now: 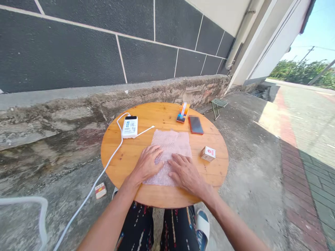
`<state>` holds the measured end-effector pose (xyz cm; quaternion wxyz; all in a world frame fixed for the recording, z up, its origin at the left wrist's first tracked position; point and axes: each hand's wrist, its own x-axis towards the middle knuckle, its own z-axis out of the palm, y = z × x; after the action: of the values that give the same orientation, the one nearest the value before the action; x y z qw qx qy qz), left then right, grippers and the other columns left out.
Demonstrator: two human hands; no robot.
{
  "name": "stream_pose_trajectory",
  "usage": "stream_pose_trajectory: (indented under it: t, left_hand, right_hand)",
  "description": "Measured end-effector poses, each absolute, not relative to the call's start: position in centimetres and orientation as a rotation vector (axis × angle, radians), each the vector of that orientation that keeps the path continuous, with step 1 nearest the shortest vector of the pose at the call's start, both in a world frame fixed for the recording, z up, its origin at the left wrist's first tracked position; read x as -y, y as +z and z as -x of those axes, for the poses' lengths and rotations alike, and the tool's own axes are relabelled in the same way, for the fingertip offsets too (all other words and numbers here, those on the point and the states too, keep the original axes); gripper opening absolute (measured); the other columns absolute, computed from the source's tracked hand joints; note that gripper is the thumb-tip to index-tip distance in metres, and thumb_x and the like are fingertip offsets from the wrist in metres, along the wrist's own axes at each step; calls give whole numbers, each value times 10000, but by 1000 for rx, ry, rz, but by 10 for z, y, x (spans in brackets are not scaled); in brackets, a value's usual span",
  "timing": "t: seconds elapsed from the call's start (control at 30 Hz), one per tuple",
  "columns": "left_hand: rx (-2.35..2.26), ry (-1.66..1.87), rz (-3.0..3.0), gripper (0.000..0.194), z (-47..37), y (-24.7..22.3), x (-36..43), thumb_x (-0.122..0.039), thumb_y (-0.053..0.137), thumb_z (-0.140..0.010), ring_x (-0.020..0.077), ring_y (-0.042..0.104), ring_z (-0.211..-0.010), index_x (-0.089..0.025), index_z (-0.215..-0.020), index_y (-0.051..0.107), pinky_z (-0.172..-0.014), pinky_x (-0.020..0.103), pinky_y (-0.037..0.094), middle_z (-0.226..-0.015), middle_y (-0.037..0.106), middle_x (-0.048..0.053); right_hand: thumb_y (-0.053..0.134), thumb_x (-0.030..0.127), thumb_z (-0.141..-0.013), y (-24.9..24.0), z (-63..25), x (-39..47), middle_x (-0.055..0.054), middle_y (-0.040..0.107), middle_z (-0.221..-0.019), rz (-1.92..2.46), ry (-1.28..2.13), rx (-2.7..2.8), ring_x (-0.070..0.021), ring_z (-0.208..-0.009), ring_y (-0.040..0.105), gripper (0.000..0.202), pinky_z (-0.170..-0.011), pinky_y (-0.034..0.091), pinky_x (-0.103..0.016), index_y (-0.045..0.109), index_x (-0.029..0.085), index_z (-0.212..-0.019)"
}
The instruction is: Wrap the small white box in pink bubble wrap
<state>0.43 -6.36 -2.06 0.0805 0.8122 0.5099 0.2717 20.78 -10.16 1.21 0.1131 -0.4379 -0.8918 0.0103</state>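
A pinkish sheet of bubble wrap (171, 139) lies spread on the round wooden table (167, 197) in front of me. My left hand (149, 162) rests flat on its left part, fingers pointing to the upper right. On the right part of the sheet lies my right hand (184, 172), palm down with its fingers apart. Neither hand grips anything. To the right of my right hand stands a small white and brown box (208, 153). Beyond the sheet are a tape dispenser (183, 112) in orange and blue and a phone (196, 124) with a red edge, its face blurred.
A white power bank (130, 127) with a short cable sits at the table's left; a long white cord (104, 169) runs from it over the edge. On the ground lie a small box (101, 190) and, farther off, a folding stool (218, 103). A tiled wall (146, 59) rises behind.
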Motion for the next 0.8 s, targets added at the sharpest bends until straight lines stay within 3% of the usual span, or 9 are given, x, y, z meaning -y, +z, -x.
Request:
stream_pose_trajectory:
  t: [0.23,0.43,0.8]
  left_hand:
    - [-1534,815,-2445,431,-4,-22,63,-310,602,-746,276,436,-1244,-193,-1161,600,-1064,461,350,-1325,526,94]
    - [-1525,822,-2438,447,-4,-21,64,-298,604,-737,280,444,-1239,-193,-1171,597,-1063,466,350,-1323,527,98]
    - [-1512,904,-2434,367,-5,-17,68,-264,597,-754,275,445,-1236,-205,-1114,632,-1046,470,369,-1304,543,93]
  right_hand:
    - [520,313,-910,10,-230,132,-88,489,-1367,1310,116,2605,-281,-1214,439,329,-1001,312,-452,542,227,-1226]
    - [466,235,-930,16,-238,134,-68,580,-1269,1315,174,2524,-240,-1134,511,227,-960,341,-411,617,226,-1100]
    - [382,47,-874,8,-229,67,-73,561,-1307,1306,87,2409,-199,-1187,495,421,-982,377,-353,583,190,-1215]
